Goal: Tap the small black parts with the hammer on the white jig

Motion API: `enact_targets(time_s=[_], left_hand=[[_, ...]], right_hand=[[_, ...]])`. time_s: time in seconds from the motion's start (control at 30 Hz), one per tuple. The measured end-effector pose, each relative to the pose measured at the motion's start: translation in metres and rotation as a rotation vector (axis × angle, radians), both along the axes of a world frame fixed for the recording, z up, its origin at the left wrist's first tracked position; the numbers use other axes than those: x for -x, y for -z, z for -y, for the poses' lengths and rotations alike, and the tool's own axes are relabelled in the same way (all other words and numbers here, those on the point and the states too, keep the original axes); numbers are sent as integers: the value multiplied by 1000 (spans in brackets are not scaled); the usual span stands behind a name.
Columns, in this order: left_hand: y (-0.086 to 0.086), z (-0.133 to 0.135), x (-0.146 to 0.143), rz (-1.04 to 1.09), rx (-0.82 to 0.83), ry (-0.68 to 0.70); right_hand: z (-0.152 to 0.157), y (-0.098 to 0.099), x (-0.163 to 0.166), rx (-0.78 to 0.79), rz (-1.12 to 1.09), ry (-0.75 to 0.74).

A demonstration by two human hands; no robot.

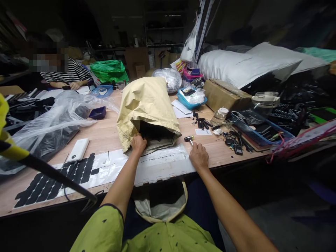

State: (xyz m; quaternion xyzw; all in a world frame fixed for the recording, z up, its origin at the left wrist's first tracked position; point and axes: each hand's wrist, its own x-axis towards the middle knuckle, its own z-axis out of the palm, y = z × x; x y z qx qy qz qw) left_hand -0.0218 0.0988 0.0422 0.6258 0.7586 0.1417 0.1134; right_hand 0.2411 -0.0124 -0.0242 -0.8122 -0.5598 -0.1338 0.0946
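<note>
Your right hand (pixel 198 155), right of centre: fingers closed round the handle of a hammer (pixel 188 139), head just past the knuckles, toward the upper left. Your left hand (pixel 139 144), mid-frame: at the lower left lip of the bag (pixel 147 99) — fingertips hidden, pinch or loose touch cannot be told. Bag: centre of frame, mouth toward you, long axis running up the frame; left hand nearer, hammer apart from it.

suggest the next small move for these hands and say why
Probably reach the left hand deeper into the cream fabric sack: the sack's mouth gapes open and that hand is at its edge, while the right hand is occupied, holding a small metal-handled hammer.
</note>
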Motion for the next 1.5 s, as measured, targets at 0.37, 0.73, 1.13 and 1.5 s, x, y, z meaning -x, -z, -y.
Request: enact_targets(time_s=[0.37, 0.73, 1.13, 1.5], left_hand=[[-10, 16, -2, 55, 38, -96], [8, 95, -19, 190, 85, 407], [12, 75, -4, 24, -4, 687], [43, 82, -32, 299, -72, 578]], right_hand=[[1, -6, 6, 39, -19, 15], [0, -5, 6, 23, -35, 12], [0, -8, 9, 38, -49, 7], [4, -14, -6, -54, -310, -56]])
